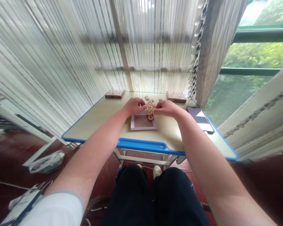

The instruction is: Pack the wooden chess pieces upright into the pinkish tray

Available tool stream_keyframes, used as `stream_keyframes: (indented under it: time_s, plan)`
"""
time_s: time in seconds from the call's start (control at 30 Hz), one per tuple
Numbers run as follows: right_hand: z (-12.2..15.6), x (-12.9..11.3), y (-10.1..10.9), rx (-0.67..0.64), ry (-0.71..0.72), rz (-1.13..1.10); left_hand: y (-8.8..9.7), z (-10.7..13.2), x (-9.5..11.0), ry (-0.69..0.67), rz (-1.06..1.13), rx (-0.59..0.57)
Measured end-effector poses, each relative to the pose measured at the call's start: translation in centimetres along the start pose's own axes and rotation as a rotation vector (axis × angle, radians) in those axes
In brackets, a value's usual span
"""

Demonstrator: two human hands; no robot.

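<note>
Round wooden Chinese chess pieces [150, 107] lie heaped between my hands, and some sit on the right part of a shallow box [143, 128] with a pale pinkish rim. My left hand [134, 105] is over the box's far left corner, fingers curled in against the pile's left side; whatever is between the fingertips is hidden. From the right, my right hand [167, 108] reaches the pile with thumb and fingers closed on a piece at its edge. A few loose pieces [147, 98] are scattered beyond the heap.
The pale table has a blue edge [141, 145]. Two flat brown boxes stand at the back, one left [115, 94] and one right [176, 96]. A phone or tablet [200, 119] lies at the right edge. Striped curtains [153, 47] hang behind; a window is to the right.
</note>
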State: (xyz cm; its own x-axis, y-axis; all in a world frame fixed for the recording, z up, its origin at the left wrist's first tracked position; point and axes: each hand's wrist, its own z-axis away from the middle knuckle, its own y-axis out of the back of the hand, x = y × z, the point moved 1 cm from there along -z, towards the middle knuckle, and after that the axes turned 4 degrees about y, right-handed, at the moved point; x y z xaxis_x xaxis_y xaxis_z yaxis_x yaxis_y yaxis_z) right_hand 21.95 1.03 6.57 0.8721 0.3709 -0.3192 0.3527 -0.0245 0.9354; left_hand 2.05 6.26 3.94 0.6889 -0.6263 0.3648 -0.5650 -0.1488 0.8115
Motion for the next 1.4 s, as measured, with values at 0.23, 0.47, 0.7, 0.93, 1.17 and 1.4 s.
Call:
stream_keyframes:
  time_s: [0.23, 0.47, 0.7, 0.93, 1.17, 1.4]
  plan:
    - [0.2, 0.7, 0.0, -0.244, -0.157, 0.061, 0.0, 0.1, -0.4, 0.03, -0.073, -0.08]
    - [0.0, 0.8, -0.3, -0.308, -0.137, 0.108, 0.0, 0.1, -0.6, 0.068, -0.082, -0.223]
    - [0.4, 0.2, 0.2, -0.229, -0.066, 0.107, -0.2, 0.1, -0.7, 0.068, -0.072, -0.254]
    - [0.6, -1.8, -0.6, -0.088, 0.119, 0.163, -0.2, 0.1, -0.9, 0.024, -0.07, -0.269]
    - [0.4, -2.0, -1.5, -0.041, 0.159, 0.208, -0.2, 0.1, -0.7, 0.019, -0.083, -0.288]
    - [0.3, -1.9, -1.5, -0.061, 0.178, 0.227, -0.2, 0.2, -0.8, 0.023, -0.059, -0.274]
